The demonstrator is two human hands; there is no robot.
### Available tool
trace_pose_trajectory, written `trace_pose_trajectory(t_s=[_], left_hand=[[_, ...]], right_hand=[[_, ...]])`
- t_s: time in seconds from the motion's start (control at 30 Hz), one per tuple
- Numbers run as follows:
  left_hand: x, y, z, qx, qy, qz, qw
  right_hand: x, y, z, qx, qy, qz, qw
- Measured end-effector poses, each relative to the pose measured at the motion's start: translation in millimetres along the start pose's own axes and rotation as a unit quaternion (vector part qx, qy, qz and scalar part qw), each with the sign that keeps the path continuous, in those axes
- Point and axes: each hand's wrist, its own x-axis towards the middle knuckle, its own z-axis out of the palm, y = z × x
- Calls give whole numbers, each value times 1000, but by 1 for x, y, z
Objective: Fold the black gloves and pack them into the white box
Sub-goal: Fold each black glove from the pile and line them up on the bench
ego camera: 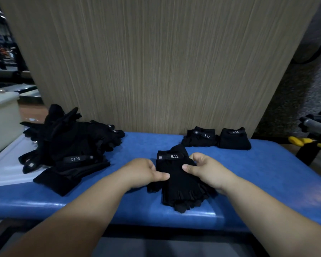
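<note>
A black glove pair with a "5.11" wrist strap lies on the blue padded bench, fingers toward me. My left hand pinches its left edge and my right hand grips its right side, thumbs on top. A loose heap of black gloves sits at the left. Two folded glove bundles rest at the back right. The white box stands at the far left edge, partly cut off.
A wood-grain panel rises right behind the bench. A white sheet lies under the heap at left. Yellow-handled scissors and a grey bar sit off the bench at right.
</note>
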Motion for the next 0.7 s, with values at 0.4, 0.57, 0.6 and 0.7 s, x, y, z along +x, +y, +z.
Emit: trace_pose_trajectory(t_s=[0.4,0.57,0.6,0.7], left_hand=[[12,-7,6,-137,54,74,986],[14,-15,4,-188,38,103,976],[14,-17,4,-196,33,108,974],[13,-22,4,-231,16,126,965]], right_hand=[[-4,-2,0,21,-34,-18,999],[-2,1,-1,24,-40,-27,999],[-2,1,-1,23,-41,-30,998],[-1,0,-1,33,-48,-41,997]])
